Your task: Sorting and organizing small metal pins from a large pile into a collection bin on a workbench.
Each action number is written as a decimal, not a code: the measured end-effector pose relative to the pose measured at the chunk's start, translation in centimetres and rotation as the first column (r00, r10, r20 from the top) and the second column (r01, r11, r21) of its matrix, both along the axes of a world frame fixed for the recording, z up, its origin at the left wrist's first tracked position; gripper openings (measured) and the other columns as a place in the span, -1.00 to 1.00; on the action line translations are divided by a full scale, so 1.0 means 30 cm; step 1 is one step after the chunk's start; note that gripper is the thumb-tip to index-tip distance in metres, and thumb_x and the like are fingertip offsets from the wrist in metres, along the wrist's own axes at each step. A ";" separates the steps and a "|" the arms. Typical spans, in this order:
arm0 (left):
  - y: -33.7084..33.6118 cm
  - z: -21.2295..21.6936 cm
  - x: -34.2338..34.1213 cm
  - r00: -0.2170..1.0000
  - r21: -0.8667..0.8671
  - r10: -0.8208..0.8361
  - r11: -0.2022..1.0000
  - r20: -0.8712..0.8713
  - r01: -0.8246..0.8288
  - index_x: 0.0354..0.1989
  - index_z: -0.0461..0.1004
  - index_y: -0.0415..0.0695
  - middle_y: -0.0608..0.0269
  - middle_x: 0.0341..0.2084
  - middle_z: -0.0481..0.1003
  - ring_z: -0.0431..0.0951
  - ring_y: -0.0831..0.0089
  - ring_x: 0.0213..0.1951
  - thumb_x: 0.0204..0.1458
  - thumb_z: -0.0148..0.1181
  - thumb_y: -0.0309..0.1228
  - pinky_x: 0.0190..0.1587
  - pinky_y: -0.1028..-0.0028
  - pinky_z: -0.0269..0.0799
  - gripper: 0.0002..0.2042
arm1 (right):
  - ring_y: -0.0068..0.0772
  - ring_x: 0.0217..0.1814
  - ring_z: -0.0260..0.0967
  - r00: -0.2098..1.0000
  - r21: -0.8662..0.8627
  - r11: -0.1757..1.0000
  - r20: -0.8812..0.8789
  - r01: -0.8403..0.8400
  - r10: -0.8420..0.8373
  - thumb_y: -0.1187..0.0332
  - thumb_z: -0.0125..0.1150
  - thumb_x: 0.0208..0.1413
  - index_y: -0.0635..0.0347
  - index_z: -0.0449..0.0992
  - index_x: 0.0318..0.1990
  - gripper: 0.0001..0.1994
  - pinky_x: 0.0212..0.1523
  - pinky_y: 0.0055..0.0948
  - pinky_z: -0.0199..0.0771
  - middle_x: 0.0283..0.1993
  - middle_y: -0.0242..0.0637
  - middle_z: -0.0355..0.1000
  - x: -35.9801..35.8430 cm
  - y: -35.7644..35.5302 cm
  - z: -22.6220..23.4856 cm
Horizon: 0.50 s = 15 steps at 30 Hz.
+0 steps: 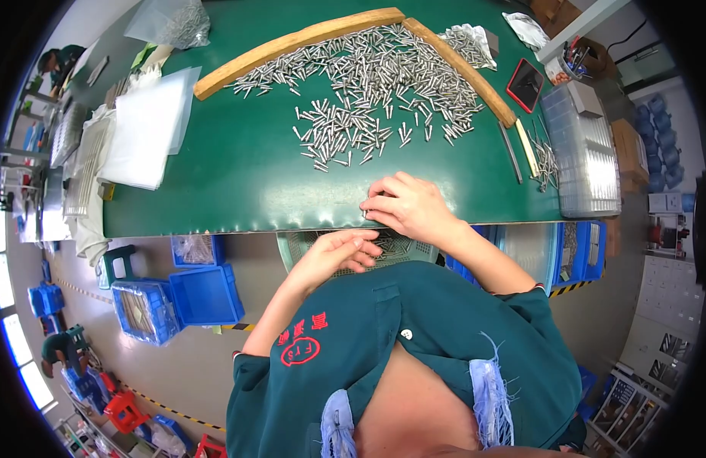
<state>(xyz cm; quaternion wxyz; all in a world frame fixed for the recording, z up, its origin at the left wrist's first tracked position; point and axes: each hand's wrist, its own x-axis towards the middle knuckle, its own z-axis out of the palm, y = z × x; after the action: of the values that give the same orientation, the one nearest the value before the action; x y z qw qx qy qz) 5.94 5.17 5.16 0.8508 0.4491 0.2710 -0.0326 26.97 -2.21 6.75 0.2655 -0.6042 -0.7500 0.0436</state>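
Observation:
Many small silver metal pins (391,65) lie heaped on the green table (238,179), with a looser group (334,126) nearer to me. At the table's near edge my right hand (414,208) is closed in a pinch on a small metal pin (365,214), only a bit of which shows. My left hand (334,253) is below that edge, palm up, its fingers apart and slightly bent; nothing shows in it. Under both hands is a pale green plastic basket (290,246) with more pins inside, partly hidden by my hands and shirt.
Two wooden strips (299,42) (463,69) fence the heap at the back. Plastic sheets (150,126) lie left. On the right are a red-edged phone (525,84), a thin dark bar (511,153) and clear plastic trays (578,160). Blue crates (206,294) stand on the floor.

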 end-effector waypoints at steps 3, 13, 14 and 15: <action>-0.016 -0.031 0.023 0.996 -0.305 0.074 0.950 0.042 -0.058 0.18 0.23 -0.33 0.01 0.04 0.42 0.49 0.30 0.03 0.26 -0.09 -0.33 0.05 0.39 0.44 -0.60 | -0.46 -0.27 0.35 0.999 -0.041 0.999 -0.022 -0.032 0.032 0.25 0.32 -0.07 -0.09 0.58 -0.29 -0.85 -0.34 -0.45 0.44 -0.26 -0.60 0.41 0.001 -0.019 0.008; -0.021 -0.021 0.059 0.984 -0.609 0.175 0.783 0.026 -0.123 0.05 0.32 -0.39 -0.09 -0.03 0.45 0.50 0.18 0.02 0.23 -0.06 -0.39 0.12 0.29 0.44 -0.67 | -0.39 -0.19 0.37 0.992 -0.146 0.982 -0.059 -0.117 0.109 0.27 0.27 -0.06 -0.02 0.52 -0.22 -0.79 -0.24 -0.39 0.49 -0.18 -0.51 0.40 -0.028 -0.078 0.039; -0.029 -0.030 0.066 0.986 -0.594 0.156 0.799 0.053 -0.094 0.03 0.33 -0.38 -0.08 -0.05 0.46 0.51 0.20 0.01 0.23 -0.05 -0.40 0.12 0.29 0.44 -0.69 | -0.40 -0.22 0.38 0.991 -0.146 0.982 -0.072 -0.118 0.109 0.29 0.29 -0.06 -0.02 0.53 -0.21 -0.79 -0.26 -0.42 0.49 -0.18 -0.53 0.42 -0.031 -0.083 0.045; -0.041 -0.027 0.074 0.986 -0.563 0.162 0.819 0.047 -0.108 0.00 0.36 -0.37 -0.02 -0.10 0.49 0.54 0.26 -0.04 0.23 -0.03 -0.38 0.08 0.35 0.47 -0.70 | -0.38 -0.19 0.39 0.991 -0.202 0.972 -0.078 -0.121 0.107 0.30 0.27 -0.04 -0.01 0.51 -0.17 -0.77 -0.25 -0.40 0.51 -0.13 -0.51 0.40 -0.033 -0.090 0.054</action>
<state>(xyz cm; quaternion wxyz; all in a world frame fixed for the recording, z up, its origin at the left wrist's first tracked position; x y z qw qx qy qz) 8.15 3.95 4.34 0.9566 0.1613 0.2411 -0.0291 26.00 -4.91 8.37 0.2231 -0.5827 -0.7657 0.1564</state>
